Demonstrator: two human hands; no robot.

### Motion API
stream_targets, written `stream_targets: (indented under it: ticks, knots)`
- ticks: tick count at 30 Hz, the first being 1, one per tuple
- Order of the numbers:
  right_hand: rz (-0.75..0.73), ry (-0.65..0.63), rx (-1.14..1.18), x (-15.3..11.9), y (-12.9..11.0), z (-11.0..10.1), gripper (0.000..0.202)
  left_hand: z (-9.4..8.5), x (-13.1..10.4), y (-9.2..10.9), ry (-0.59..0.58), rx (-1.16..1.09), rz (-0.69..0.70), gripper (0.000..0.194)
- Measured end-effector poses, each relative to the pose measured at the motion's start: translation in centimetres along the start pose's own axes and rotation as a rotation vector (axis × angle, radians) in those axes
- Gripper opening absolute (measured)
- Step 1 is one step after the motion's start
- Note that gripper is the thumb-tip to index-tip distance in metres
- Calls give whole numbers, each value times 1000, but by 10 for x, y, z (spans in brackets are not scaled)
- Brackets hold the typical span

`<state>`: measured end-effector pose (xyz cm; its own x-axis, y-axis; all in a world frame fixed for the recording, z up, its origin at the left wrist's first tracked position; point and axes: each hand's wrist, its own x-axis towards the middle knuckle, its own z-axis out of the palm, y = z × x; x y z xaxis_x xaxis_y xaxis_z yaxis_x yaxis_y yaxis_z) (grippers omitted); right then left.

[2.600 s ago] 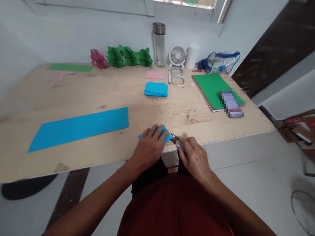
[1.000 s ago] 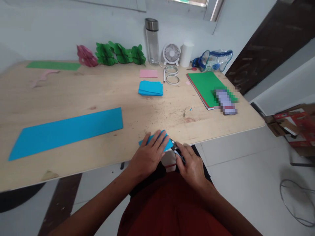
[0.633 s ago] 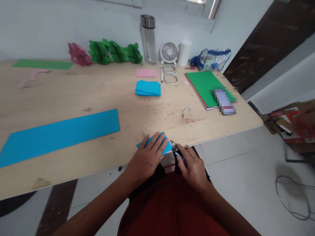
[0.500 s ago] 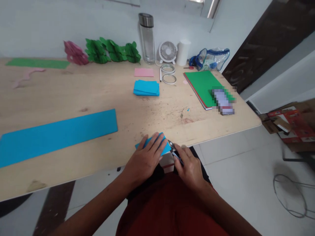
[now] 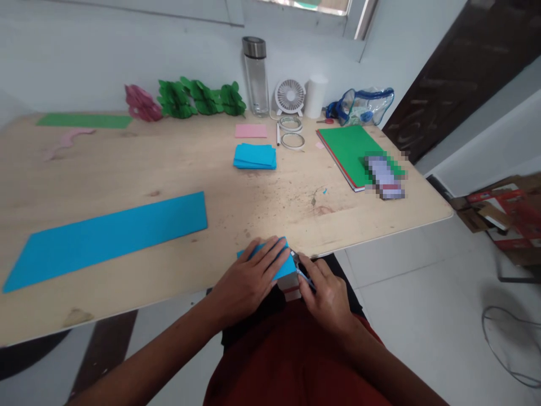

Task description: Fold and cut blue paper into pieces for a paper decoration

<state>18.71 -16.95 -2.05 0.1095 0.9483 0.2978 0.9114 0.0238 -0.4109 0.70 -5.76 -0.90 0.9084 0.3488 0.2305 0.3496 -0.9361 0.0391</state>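
- Holding a blue paper (image 5: pixel 286 268) down at the front edge of the table (image 5: pixel 181 169) with the left hand (image 5: pixel 249 276), flat and unclenched across the top.
- Gripping scissors (image 5: pixel 302 273) in the right hand (image 5: pixel 328 293), by the same front edge, with blades at the paper's right end; cannot tell whether touching it.
- Can see a long blue strip (image 5: pixel 114 237) to the left, reaching toward the front left corner.
- Can also see a blue stack (image 5: pixel 255 157) farther back and a green sheet (image 5: pixel 346 148) near the right edge.

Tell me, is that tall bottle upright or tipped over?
Upright: the bottle stands on its base on the table, silver lid uppermost.
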Motion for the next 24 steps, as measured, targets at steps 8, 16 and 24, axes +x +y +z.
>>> stream_targets:
  ticks: [8,16,24]
  knots:
    - [33,-4,-1,-2,-2,-1,42,4,-6,-1,11,44,-48,49]
    - [53,15,12,0,0,-4,41,3,-6,-3,26,44,-26,48]
    - [28,38,-14,7,-1,-3,40,4,-8,-5,9,22,-14,49]
